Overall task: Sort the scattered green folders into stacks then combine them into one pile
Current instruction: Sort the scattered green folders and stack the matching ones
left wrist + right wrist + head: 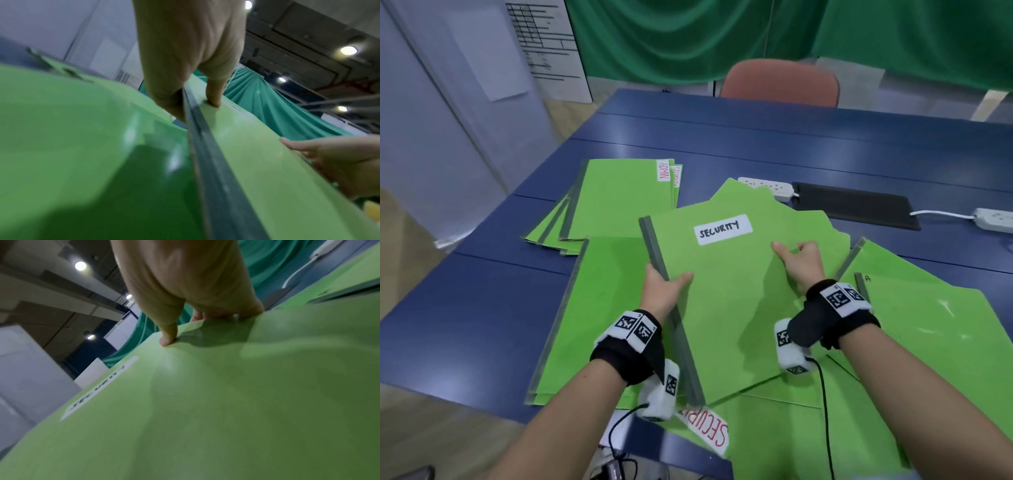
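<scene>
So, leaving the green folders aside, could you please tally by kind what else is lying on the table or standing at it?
Power strips: 2
Black pad: 1
Chair: 1
Total: 4

Bare table (722, 137) lies open beyond the folders, up to the chair (780, 82) at the far edge. To the far right, a power strip (767, 186), a black mat (856, 209) and a second strip (995, 219) crowd the surface. A stack (616, 202) fills the far left; the near-left corner stays bare. Loose folders (928, 325) cover the right.
</scene>
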Demonstrator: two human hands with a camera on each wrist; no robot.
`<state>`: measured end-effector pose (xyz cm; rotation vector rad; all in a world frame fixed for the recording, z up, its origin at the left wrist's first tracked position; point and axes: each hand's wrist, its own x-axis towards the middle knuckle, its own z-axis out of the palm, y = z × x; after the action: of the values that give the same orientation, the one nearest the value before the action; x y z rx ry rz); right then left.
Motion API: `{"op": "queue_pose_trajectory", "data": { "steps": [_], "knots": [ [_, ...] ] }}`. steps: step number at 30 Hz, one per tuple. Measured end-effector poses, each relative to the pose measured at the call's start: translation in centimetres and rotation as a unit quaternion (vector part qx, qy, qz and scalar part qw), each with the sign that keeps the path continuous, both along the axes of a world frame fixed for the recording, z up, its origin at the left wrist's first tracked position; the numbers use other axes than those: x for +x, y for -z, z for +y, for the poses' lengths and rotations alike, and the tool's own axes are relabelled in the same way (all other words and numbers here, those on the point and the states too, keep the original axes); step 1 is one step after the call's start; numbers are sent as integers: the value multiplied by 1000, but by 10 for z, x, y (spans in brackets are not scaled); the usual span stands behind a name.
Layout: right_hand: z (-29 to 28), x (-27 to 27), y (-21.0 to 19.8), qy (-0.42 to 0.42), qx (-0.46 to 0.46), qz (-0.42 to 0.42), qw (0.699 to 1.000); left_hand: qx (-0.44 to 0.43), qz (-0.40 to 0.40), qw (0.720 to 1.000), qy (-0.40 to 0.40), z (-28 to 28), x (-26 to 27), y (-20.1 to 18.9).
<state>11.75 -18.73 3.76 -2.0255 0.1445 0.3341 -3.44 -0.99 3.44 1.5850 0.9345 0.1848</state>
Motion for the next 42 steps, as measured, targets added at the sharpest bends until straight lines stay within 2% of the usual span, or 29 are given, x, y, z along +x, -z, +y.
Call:
{"op": "queue_pose_trajectory", "data": {
  "steps": [4,10,14,16,19,25,31,33,36,39,42],
  "knots": [
    [36,-24,6,-38,-24,0,999,68,39,997,-2,56,-15,-2],
    [95,-70,31,-121,-84,21,989,179,132,975,24,140,-41,10],
    [125,-94,50,-123,-140,13,982,225,251,936,104,163,-55,29],
    [130,-103,55,-125,-187,-1,974,220,280,926,128,166,-60,38],
    [133,-110,59,-125,-232,-2,965,183,280,933,131,171,-61,45],
    [140,-119,59,-125,-247,20,961,113,259,953,111,181,-58,47],
    [136,-112,61,-75,-195,52,977,58,146,983,94,184,-62,54],
    [136,-109,59,-77,-177,60,979,61,139,984,98,184,-60,52],
    [133,-108,62,-79,-157,69,982,88,185,973,110,177,-58,49],
    [128,-107,66,-89,-151,61,983,145,234,956,104,160,-57,41],
    [119,-102,64,-100,-153,37,982,200,240,943,118,148,-53,37]
  ]
}}
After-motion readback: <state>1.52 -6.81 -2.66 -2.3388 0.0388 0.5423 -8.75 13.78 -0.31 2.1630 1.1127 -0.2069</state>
